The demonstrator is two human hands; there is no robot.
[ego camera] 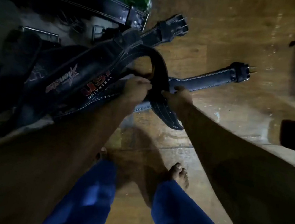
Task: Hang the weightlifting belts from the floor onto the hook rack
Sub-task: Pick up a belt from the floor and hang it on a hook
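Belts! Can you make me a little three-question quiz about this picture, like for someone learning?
1. True or false: both hands grip the curled belt.
2. What kind of floor do the belts lie on: A carpet, B wood, C tiles?
3. Fill in: the belt with the red "USI" logo lies on the person's ____ side.

Key: 1 true: the left hand and right hand both hold it. 2 B. 3 left.

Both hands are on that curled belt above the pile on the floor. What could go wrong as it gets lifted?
The curled belt, gripped by the left hand and right hand, lies over other belts, so it may snag the blue-stitched belt and drag it along. Metal buckle prongs point outward, and the bare foot stands near the pile.
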